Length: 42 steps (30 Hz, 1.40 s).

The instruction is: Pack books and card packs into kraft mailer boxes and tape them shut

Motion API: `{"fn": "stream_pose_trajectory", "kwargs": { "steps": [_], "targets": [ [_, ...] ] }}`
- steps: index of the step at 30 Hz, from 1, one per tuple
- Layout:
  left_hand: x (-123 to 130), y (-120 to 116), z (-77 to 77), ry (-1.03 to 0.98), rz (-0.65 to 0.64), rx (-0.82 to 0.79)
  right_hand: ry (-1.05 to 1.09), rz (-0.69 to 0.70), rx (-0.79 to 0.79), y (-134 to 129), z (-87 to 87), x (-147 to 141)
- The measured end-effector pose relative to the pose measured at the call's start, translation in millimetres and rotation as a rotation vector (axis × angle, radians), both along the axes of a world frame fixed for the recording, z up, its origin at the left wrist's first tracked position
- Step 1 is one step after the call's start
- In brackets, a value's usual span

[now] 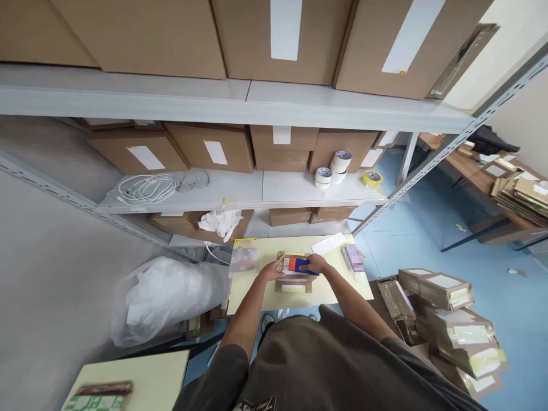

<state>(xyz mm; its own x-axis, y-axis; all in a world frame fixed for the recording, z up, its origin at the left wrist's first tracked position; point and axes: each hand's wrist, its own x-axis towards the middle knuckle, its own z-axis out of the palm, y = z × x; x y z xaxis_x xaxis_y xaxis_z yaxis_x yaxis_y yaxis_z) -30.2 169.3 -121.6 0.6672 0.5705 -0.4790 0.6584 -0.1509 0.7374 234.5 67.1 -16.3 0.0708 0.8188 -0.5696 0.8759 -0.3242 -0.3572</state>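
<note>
A small cardboard box sits on the pale yellow table, with a white label on its near side. Its left end is gripped by my left hand, fingers on the far side and thumb nearer me. My right hand is closed around a blue and orange-red tape dispenser, which lies across the top of the box. The dispenser's orange part points toward my left hand. Right of the box are a white sheet of paper and a blurred purple item.
A printed plastic packet lies at the table's left. Shelving in front holds cartons, white tape rolls, a yellow tape roll and a coiled cable. A plastic bag stands left; taped boxes are piled right.
</note>
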Motion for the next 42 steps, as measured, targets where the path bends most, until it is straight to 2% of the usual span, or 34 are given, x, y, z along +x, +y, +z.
{"fn": "stream_pose_trajectory", "kwargs": {
  "steps": [4, 10, 14, 19, 24, 26, 28, 32, 33, 36, 39, 42],
  "targets": [
    [1, 1, 2.4, 0.03, 0.044, -0.019, -0.018, -0.019, -0.016, -13, 5.8, 21],
    [1, 0, 5.0, -0.057, 0.088, -0.046, -0.063, -0.109, -0.03, -44, 11.3, 83],
    [3, -1, 11.1, -0.083, 0.124, -0.072, -0.048, -0.184, -0.027, -59, 10.1, 120],
    [9, -5, 19.0, -0.075, 0.138, -0.075, 0.012, -0.255, -0.024, -73, 8.0, 149],
    [14, -8, 23.6, -0.062, 0.132, -0.061, -0.078, -0.267, -0.073, -92, 3.3, 179],
    [15, -8, 25.5, -0.048, 0.131, -0.069, -0.124, -0.236, -0.084, -92, -1.7, 178],
    [17, -8, 27.5, -0.037, 0.133, -0.073, -0.168, -0.24, -0.086, -85, -10.6, 160],
    [20, -8, 30.8, 0.002, 0.127, -0.088, -0.159, -0.328, -0.108, -59, -38.3, 95],
    [20, -7, 31.1, 0.014, 0.125, -0.09, -0.12, -0.399, -0.118, -53, -45.5, 79],
    [19, -6, 30.7, 0.033, 0.113, -0.095, -0.066, -0.484, -0.094, -45, -63.2, 42],
    [18, -6, 28.4, 0.018, 0.109, -0.094, -0.068, -0.523, -0.085, -55, -75.7, 32],
    [17, -6, 25.3, -0.009, 0.115, -0.091, -0.1, -0.653, -0.097, -78, -87.4, 42]
  ]
}}
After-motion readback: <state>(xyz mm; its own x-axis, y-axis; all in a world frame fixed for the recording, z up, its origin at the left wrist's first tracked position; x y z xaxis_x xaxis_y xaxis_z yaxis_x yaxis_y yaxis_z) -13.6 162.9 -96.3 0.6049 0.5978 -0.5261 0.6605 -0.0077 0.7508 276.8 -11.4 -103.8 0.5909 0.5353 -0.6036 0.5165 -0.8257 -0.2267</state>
